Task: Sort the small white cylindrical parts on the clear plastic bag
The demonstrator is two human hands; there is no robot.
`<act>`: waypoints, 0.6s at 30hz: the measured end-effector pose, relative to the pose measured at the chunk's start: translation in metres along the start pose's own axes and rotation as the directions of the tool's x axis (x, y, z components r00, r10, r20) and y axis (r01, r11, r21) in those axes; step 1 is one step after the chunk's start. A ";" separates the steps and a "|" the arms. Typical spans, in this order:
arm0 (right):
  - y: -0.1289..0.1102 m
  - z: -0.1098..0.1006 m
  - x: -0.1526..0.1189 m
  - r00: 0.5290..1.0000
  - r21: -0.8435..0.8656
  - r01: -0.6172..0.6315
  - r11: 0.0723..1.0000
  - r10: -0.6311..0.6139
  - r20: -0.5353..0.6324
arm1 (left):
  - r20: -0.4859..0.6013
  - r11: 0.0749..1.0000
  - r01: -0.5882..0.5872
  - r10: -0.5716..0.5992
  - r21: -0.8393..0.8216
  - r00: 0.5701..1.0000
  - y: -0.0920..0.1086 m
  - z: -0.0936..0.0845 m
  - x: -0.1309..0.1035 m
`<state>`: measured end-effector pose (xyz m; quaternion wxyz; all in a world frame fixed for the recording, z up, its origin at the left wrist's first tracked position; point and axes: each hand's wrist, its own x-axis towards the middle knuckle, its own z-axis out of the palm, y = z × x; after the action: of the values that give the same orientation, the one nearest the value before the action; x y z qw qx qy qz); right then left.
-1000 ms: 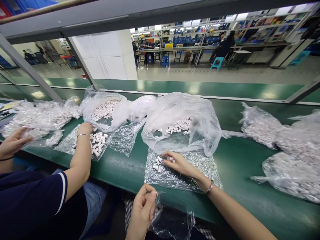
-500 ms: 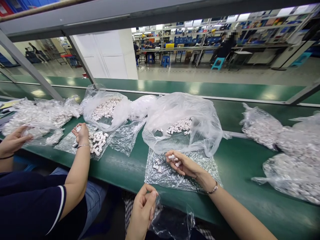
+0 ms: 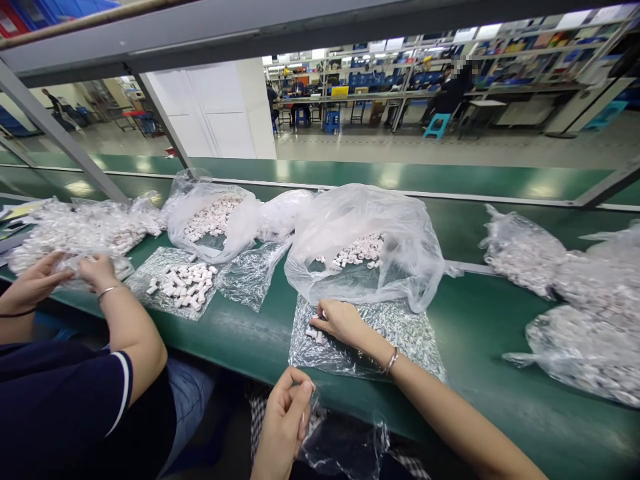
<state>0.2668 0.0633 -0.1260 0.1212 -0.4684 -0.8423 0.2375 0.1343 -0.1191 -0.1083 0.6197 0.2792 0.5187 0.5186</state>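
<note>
Small white fittings at a green bench [image 3: 480,320], positions given relative to the large translucent bag [image 3: 413,263]. A heap of fittings [image 3: 359,251] lies inside this bag. Directly in front of it, a crinkled plastic sheet [image 3: 415,343] carries a few loose fittings [image 3: 314,335]; the right hand [image 3: 343,321] is at them, fingers curled downward, and whether any piece is gripped cannot be told. Farther in front, below the bench edge, the left hand [image 3: 287,417] pinches a clear pouch [image 3: 347,443] between thumb and forefinger. To the bag's left, a co-worker's 2 hands [image 3: 97,270] work near a spread pile [image 3: 185,287]; to its right lie filled bags [image 3: 585,353].
</note>
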 end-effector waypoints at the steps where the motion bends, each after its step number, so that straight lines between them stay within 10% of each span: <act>1: 0.000 -0.002 0.001 1.000 0.008 -0.003 1.000 0.003 0.002 | 0.001 1.000 0.000 0.000 0.001 1.000 0.000 0.000 0.000; 5: 0.006 -0.022 -0.008 0.995 0.335 -0.030 0.942 -0.003 0.099 | -0.004 1.000 0.005 -0.005 0.003 1.000 0.000 0.001 0.000; 11: 0.004 -0.064 -0.059 0.904 0.814 -0.355 0.460 -0.052 0.423 | 0.009 1.000 0.003 -0.003 0.009 1.000 -0.002 0.002 0.003; 18: -0.052 -0.045 -0.127 0.884 0.366 0.132 0.921 -0.277 0.378 | 0.060 0.999 0.005 -0.003 -0.032 0.998 -0.007 0.004 0.004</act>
<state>0.3154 -0.0550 -0.0583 0.0375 -0.2860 -0.8417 0.4564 0.1404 -0.1165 -0.1144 0.6404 0.2836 0.4923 0.5169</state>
